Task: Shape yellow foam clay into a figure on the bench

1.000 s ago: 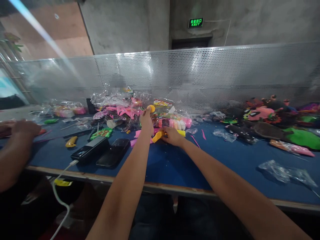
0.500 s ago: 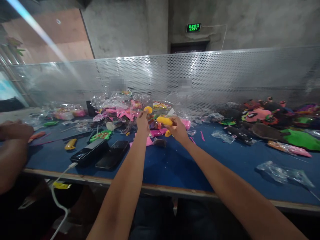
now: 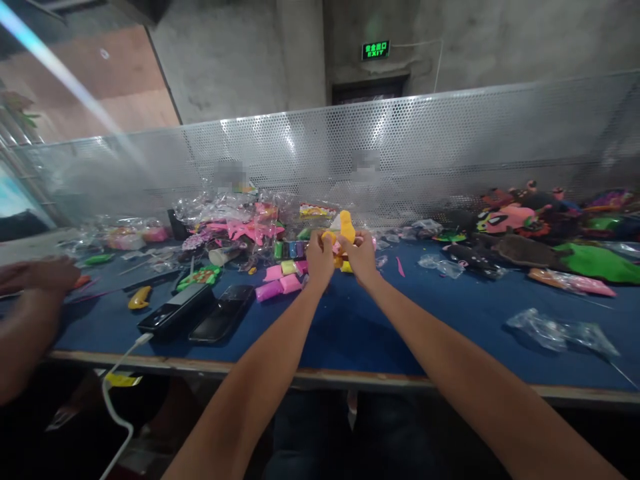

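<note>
A yellow piece (image 3: 347,228) stands upright above the table (image 3: 350,333), pinched in the fingers of the right hand (image 3: 362,255). Close beside it, the left hand (image 3: 320,257) grips a smaller orange piece (image 3: 329,237); whether the two pieces touch is hard to tell. Just left of the hands lie pink packets (image 3: 290,285) and a purple packet (image 3: 269,291), with a row of small coloured packets (image 3: 289,250) behind them. Nearer the table's front edge rest a dark phone (image 3: 223,313) and, beside it, a black power bank (image 3: 176,311) with a white cable (image 3: 118,417) plugged in. A yellow curved object (image 3: 140,297) lies left of the power bank. At the far left is a co-worker's hand (image 3: 53,272). Well to the right are a clear wrapper (image 3: 545,330) and a heap of dark and bright toys (image 3: 515,220). A perforated metal screen (image 3: 300,143) runs behind everything.
</note>
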{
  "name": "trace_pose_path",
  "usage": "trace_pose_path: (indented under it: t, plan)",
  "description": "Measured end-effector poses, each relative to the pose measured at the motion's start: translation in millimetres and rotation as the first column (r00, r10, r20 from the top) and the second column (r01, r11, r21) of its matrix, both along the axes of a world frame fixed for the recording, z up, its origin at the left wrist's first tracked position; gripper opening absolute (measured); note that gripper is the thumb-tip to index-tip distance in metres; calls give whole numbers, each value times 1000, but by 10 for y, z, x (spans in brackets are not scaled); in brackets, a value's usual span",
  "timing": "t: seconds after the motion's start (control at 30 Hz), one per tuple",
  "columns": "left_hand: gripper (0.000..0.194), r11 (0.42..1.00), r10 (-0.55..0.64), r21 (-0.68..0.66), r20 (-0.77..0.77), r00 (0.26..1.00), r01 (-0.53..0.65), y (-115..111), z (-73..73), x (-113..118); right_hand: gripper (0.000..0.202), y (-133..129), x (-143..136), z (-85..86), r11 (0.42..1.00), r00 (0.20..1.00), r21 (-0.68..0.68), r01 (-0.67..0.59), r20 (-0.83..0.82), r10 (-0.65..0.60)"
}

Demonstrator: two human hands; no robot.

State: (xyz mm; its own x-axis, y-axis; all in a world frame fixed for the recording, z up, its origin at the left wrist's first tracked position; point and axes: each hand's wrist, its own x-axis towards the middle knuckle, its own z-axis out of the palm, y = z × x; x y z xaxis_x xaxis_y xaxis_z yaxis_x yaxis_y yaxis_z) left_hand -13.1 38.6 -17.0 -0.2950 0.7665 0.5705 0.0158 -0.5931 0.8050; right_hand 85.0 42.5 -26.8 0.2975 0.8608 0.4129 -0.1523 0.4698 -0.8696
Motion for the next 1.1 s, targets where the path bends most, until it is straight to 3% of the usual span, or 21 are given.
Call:
trace_pose_path:
  t: [0.13,0.27,0.4,0.53,0.67,0.8,0.93,1.0,1.1]
  plan:
    - [13,994,106,7,2,994,-106,-17,16,-68,50,-13,-96,-13,1000,1000,19,11,-1,-11]
    - [14,997,42,-59,59,997,-39,-13,88,-128,51,79,-22,-9,1000,991,-20,3,-137,-6]
    - [12,997,0,-72,32,1000,2,19,58,-131,58,200,230,24,998,952,-30,61,-300,-67]
    - [13,994,5,-110,2,1000,-5,85,-22,-152,57,251,462,54,997,972,12,73,-226,-68]
    - [11,996,-18,-90,-98,995,9,137,-31,-183,48,195,480,78,1000,981,-23,1,-193,-6]
    - [5,986,-61,-155,-16,998,58,137,13,-206,37,56,398,89,1000,993,3,-8,119,7]
    - [13,970,-74,-223,121,990,100,132,21,-238,31,-45,349,60,979,852,197,47,503,-142]
    - [13,964,-78,-237,166,983,116,138,19,-245,31,-48,335,31,969,785,246,36,592,-180]
    - [11,962,-81,-239,215,973,133,139,32,-234,31,-11,329,-17,970,760,243,-3,631,-156]
